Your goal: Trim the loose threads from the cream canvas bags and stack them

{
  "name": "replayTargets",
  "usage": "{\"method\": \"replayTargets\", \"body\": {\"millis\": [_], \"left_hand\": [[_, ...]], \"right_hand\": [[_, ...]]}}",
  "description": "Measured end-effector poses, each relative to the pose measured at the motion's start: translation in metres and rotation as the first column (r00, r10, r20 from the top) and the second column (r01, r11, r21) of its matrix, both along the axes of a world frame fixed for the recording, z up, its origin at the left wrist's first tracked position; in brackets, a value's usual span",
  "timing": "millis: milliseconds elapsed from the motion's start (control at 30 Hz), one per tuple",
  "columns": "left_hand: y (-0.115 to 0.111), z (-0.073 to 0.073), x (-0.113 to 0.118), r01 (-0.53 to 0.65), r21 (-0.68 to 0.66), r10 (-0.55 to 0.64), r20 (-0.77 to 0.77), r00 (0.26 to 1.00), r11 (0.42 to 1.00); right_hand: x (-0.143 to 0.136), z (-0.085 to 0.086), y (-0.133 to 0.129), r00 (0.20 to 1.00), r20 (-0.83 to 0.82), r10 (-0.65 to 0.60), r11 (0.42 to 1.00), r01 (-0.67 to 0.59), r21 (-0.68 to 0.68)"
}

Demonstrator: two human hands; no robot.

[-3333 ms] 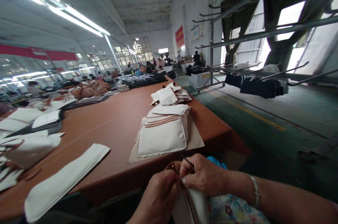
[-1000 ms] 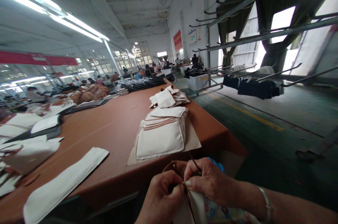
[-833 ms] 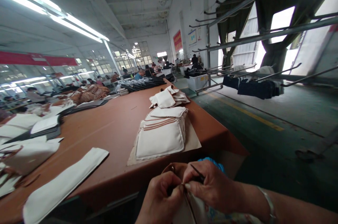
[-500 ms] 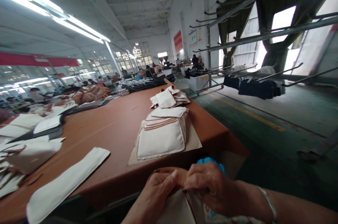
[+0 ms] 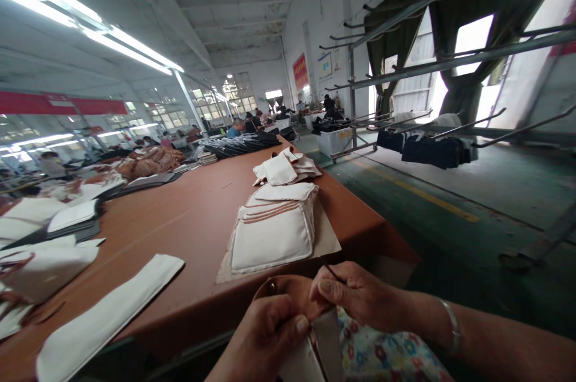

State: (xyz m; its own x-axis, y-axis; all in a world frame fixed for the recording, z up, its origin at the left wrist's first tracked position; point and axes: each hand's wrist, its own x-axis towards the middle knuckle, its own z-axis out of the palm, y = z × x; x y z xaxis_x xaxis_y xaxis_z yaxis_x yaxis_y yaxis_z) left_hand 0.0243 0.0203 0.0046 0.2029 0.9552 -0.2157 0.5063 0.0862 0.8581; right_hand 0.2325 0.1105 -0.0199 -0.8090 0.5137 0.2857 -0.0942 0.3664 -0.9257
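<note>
In the lower middle, my left hand (image 5: pixel 274 325) is closed on a brown and cream bag piece (image 5: pixel 294 292), its thumb pressed on the cream part. A small metal fitting shows on the brown flap. My right hand (image 5: pixel 348 292) is closed at the flap's right side, and a thin dark strip (image 5: pixel 332 271) sticks up from its fingers; whether it belongs to the piece I cannot tell. Just beyond my hands, a stack of cream panels with brown edges (image 5: pixel 272 235) lies on a sheet of card. Behind it sits a looser pile of cream pieces (image 5: pixel 285 167).
A long cream panel (image 5: pixel 112 316) overhangs the brown table's (image 5: pixel 189 214) near edge. Cream and brown pieces (image 5: pixel 49 262) pile up at the left. A metal rack (image 5: pixel 405 73) with dark cloth pieces stands right, past a white bin (image 5: pixel 335 141). Several people work farther back.
My right hand has lifted slightly, and the thin dark strip now shows above it. More of the brown flap and its metal fitting are visible. The blue patch behind my hand is gone from view.
</note>
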Motion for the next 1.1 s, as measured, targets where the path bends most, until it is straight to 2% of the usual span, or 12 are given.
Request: {"method": "replayTargets", "body": {"millis": [167, 267, 333, 433, 500, 600, 733, 833, 900, 967, 1033, 1100], "left_hand": [[-0.001, 0.003, 0.004, -0.029, 0.054, 0.034, -0.103, 0.994, 0.998], [-0.004, 0.009, 0.009, -0.056, 0.121, 0.072, -0.132, 0.989, 0.991], [-0.006, 0.013, 0.011, -0.051, 0.162, 0.072, -0.124, 0.990, 0.985], [-0.007, 0.014, 0.012, -0.034, 0.189, 0.053, -0.099, 0.994, 0.981], [-0.007, 0.014, 0.012, -0.025, 0.186, 0.042, -0.085, 0.995, 0.982], [-0.006, 0.011, 0.011, -0.022, 0.183, 0.037, -0.079, 0.996, 0.983], [-0.005, 0.009, 0.009, -0.035, 0.209, 0.050, -0.065, 0.997, 0.977], [-0.004, 0.009, 0.005, -0.060, 0.121, 0.052, 0.063, 0.997, 0.991], [-0.004, 0.009, 0.000, -0.047, -0.005, 0.047, 0.185, 0.982, 0.999], [-0.004, 0.007, -0.004, -0.019, -0.086, 0.039, 0.241, 0.970, 0.996], [-0.003, 0.004, -0.006, -0.026, -0.083, 0.044, 0.228, 0.973, 0.996], [-0.004, 0.003, -0.005, -0.043, -0.050, 0.052, 0.202, 0.978, 0.998]], "right_hand": [[-0.003, 0.012, 0.009, 0.980, 0.089, 0.176, 0.984, -0.175, -0.015], [-0.006, 0.009, 0.009, 0.976, 0.083, 0.200, 0.980, -0.197, -0.038], [-0.007, 0.004, 0.009, 0.979, 0.065, 0.194, 0.972, -0.184, -0.144], [-0.005, 0.000, 0.012, 0.974, 0.089, 0.206, 0.929, -0.166, -0.330], [-0.002, 0.003, 0.015, 0.961, 0.130, 0.244, 0.907, -0.178, -0.381], [-0.001, 0.010, 0.018, 0.950, 0.143, 0.278, 0.906, -0.210, -0.367], [-0.009, 0.013, 0.014, 0.975, 0.086, 0.205, 0.957, -0.181, -0.228], [-0.015, 0.010, 0.009, 0.984, 0.004, 0.180, 0.962, -0.175, -0.210], [-0.015, 0.008, 0.008, 0.982, -0.007, 0.187, 0.945, -0.182, -0.273], [-0.012, 0.005, 0.009, 0.977, 0.033, 0.209, 0.920, -0.185, -0.345], [-0.009, 0.003, 0.013, 0.964, 0.097, 0.249, 0.899, -0.192, -0.393], [-0.006, 0.001, 0.015, 0.958, 0.130, 0.256, 0.910, -0.194, -0.365]]}}
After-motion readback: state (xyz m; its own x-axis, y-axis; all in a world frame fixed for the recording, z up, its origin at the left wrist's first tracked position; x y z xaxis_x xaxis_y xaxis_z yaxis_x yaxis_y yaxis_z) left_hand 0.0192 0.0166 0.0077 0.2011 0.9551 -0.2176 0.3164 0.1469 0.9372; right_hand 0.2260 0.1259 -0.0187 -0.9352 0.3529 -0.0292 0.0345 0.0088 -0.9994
